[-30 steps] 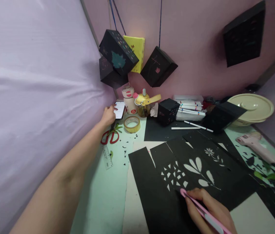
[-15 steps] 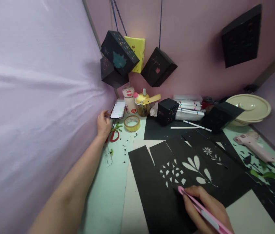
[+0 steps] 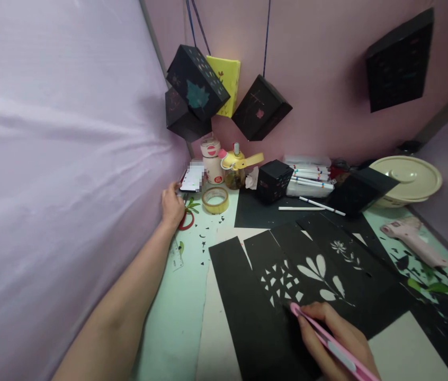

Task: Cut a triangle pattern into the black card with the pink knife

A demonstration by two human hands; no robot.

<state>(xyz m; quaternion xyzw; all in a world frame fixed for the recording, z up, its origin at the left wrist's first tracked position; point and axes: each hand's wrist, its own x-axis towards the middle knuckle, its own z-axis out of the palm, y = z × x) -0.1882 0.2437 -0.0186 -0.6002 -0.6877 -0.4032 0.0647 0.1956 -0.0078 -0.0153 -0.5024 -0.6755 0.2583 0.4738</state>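
My right hand (image 3: 335, 336) grips a pink craft knife (image 3: 329, 343), its tip on the black card (image 3: 227, 286) just below a patch of small cut-out shapes. Leaf and flower cut-outs show white farther right on the same card. Off to the left, my left hand (image 3: 173, 205) reaches to a phone (image 3: 192, 178) that leans near a white bottle (image 3: 213, 164). Its fingertips are at the phone's left edge, and the fingers look stretched out rather than wrapped round it. Red-handled scissors (image 3: 186, 221) lie partly hidden beside that hand.
A tape roll (image 3: 215, 201), a yellow-topped jar (image 3: 235, 172), a black box (image 3: 274, 181) and white markers (image 3: 309, 180) line the back. At right are a lidded cream bowl (image 3: 410, 180) and a glue gun (image 3: 414, 242). Black boxes (image 3: 262, 108) hang above.
My left hand has shifted slightly right, its fingertips closer to the phone's edge. The phone's screen content differs a little. My right hand and the craft knife stay in place. The view has shifted slightly.
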